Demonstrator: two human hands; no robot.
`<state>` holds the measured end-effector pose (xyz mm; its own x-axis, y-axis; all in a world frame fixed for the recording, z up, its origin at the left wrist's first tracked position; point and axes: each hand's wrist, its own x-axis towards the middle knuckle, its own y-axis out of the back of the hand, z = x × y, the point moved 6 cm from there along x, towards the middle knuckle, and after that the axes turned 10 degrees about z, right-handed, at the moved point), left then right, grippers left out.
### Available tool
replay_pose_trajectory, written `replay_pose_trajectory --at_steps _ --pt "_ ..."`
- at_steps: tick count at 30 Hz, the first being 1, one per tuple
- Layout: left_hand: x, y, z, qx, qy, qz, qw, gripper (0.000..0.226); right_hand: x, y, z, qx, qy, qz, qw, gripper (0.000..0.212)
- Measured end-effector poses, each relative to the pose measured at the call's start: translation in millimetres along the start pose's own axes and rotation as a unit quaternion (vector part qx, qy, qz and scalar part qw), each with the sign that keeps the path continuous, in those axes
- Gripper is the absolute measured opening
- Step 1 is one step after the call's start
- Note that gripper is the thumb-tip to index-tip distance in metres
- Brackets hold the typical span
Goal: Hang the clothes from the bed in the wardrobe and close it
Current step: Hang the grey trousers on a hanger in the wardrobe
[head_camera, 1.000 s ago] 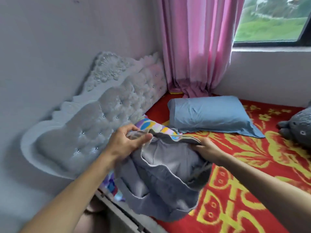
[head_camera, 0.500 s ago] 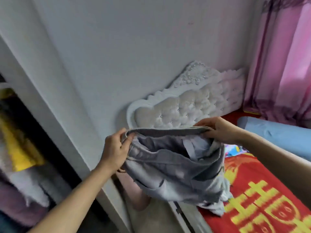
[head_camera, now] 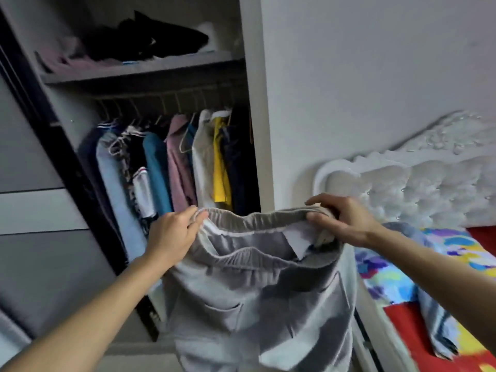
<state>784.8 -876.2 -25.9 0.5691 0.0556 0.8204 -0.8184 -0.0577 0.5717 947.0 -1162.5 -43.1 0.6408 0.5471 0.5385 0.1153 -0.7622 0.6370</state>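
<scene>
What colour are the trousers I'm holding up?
Grey trousers, with an elastic waistband, seen in the head view.

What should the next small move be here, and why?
Probably let one hand go and reach to the rail for a hanger. Both the left hand and the right hand pinch the grey trousers by the waistband, with no hanger in them, and the open wardrobe stands right ahead with clothes hung on its rail.

The sliding door (head_camera: 40, 210) is covering the left of the wardrobe (head_camera: 255, 103). Hanging clothes (head_camera: 182, 167) are filling the open bay under the shelf (head_camera: 134, 72) (packed shoulder to shoulder), and the grey trousers (head_camera: 255, 291) you're holding are screening its lower part.
</scene>
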Motion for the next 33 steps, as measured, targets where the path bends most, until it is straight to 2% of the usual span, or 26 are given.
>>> replay_pose_trajectory --at_steps 2,4,6,9,16,21,25,27,28,30,32,33 --pt "-5 18 -42 0.043 0.045 0.002 0.998 0.049 12 -32 -24 -0.05 0.075 -0.043 0.995 0.042" --pt "-11 29 -74 0.067 0.066 -0.013 0.996 0.048 26 -66 -35 -0.086 0.124 -0.079 0.985 0.043" --pt "-14 36 -96 0.077 0.063 -0.034 0.994 0.046 46 -90 -34 -0.068 0.093 -0.075 0.99 0.043" --pt "-11 45 -116 0.104 0.042 -0.062 0.992 0.027 86 -126 -25 -0.02 0.02 -0.04 0.999 0.028" --pt "23 36 -185 0.084 0.022 -0.113 0.99 0.035 190 -204 -22 0.039 0.0 0.0 0.999 0.011" --pt "54 12 -222 0.04 0.035 -0.062 0.997 0.045 238 -249 -24 0.007 0.009 -0.048 0.999 0.019" --pt "82 -21 -240 0.011 0.043 -0.014 0.999 0.042 274 -264 -19 -0.054 -0.006 -0.109 0.992 0.012" --pt "97 -42 -250 -0.02 0.052 0.002 0.998 0.041 296 -261 -23 -0.027 -0.027 -0.11 0.993 0.009" --pt "103 -52 -256 -0.036 0.057 0.004 0.998 0.041 309 -254 -28 0.009 -0.036 -0.082 0.996 0.01" --pt "115 -74 -266 -0.061 0.051 0.004 0.997 0.041 339 -226 -40 0.051 -0.031 0.067 0.996 0.011" --pt "125 -95 -273 -0.086 0.023 0.003 0.996 0.039 371 -190 -45 0.031 -0.043 0.243 0.969 0.014" --pt "130 -104 -275 -0.099 0.01 -0.001 0.995 0.039 386 -177 -44 0.016 -0.062 0.297 0.953 0.019"
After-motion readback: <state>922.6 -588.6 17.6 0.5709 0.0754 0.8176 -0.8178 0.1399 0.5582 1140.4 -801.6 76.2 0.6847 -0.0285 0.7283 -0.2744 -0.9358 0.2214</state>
